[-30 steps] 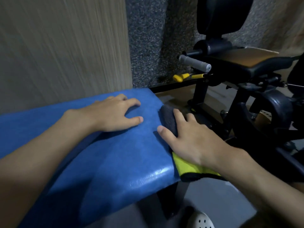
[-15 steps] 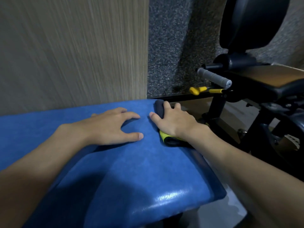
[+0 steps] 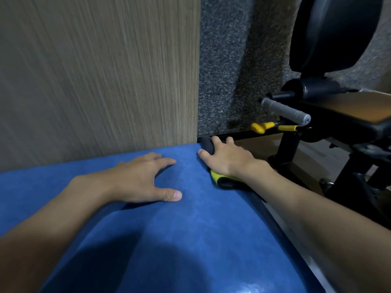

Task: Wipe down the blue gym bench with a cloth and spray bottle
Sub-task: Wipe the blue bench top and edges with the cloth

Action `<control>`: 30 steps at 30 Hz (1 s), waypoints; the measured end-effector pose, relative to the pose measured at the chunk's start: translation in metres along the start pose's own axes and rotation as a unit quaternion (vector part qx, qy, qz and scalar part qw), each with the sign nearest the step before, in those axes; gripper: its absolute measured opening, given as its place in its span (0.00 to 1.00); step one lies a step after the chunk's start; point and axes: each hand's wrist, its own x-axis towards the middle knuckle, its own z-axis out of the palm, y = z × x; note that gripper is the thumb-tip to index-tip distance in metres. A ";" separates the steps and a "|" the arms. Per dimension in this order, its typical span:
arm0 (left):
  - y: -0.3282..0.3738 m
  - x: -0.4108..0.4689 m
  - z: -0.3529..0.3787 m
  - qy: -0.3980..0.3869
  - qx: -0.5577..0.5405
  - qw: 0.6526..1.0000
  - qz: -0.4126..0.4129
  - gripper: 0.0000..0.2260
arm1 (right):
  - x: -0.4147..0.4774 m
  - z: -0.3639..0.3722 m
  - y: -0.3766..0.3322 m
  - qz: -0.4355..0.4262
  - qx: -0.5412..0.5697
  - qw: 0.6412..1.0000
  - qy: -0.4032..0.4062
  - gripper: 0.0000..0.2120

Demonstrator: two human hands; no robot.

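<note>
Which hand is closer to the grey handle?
Right. The right hand, holding the cloth at the bench edge, sits below-left of the grey handle; the left hand rests farther left on the bench.

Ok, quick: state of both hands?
Left hand: open, resting flat on the blue bench.
Right hand: fingers curled over the black-and-yellow cloth at the bench edge.

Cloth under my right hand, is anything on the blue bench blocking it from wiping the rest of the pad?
Only the left hand, resting on the bench just left of the cloth. Toward the near end, along the right edge, the surface shows nothing in the way.
</note>
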 end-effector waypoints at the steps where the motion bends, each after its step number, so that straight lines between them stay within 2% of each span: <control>1: -0.002 0.000 0.002 0.003 0.000 1.000 -0.002 0.62 | 0.012 0.000 -0.003 -0.004 0.003 1.000 -0.009 0.37; 4: -0.005 -0.001 0.005 0.010 -0.005 1.000 -0.003 0.62 | 0.024 0.001 -0.002 -0.022 -0.008 0.999 -0.021 0.36; 7: -0.007 -0.004 0.004 0.010 -0.014 1.000 -0.003 0.61 | 0.002 0.001 0.004 -0.086 -0.048 0.995 -0.002 0.32; 11: -0.010 -0.007 -0.001 -0.003 -0.044 0.999 0.005 0.62 | -0.019 0.000 0.006 -0.164 -0.090 0.982 0.016 0.31; 15: -0.006 -0.011 0.000 0.012 -0.047 0.999 -0.005 0.66 | 0.004 -0.006 -0.006 -0.128 -0.046 0.990 -0.028 0.28; 18: -0.013 -0.018 0.005 0.046 -0.082 0.996 0.006 0.65 | 0.013 -0.007 -0.022 -0.093 -0.048 0.994 -0.037 0.28; 21: -0.030 -0.025 0.007 0.086 -0.132 0.987 0.032 0.57 | -0.009 0.001 -0.032 -0.142 -0.101 0.985 -0.002 0.31; 24: -0.045 -0.021 0.009 0.150 -0.219 0.963 0.046 0.34 | -0.031 0.014 -0.051 -0.254 -0.111 0.960 0.032 0.29; 26: -0.048 -0.020 0.008 0.217 -0.225 0.949 0.044 0.22 | -0.031 0.015 -0.064 -0.294 -0.071 0.953 0.026 0.27; 28: -0.046 -0.021 0.004 0.254 -0.184 0.948 0.044 0.18 | -0.029 0.008 -0.066 -0.311 -0.029 0.949 0.036 0.25; 30: -0.034 -0.020 -0.003 0.266 -0.149 0.950 0.062 0.16 | -0.033 -0.001 -0.052 -0.292 -0.015 0.953 0.082 0.24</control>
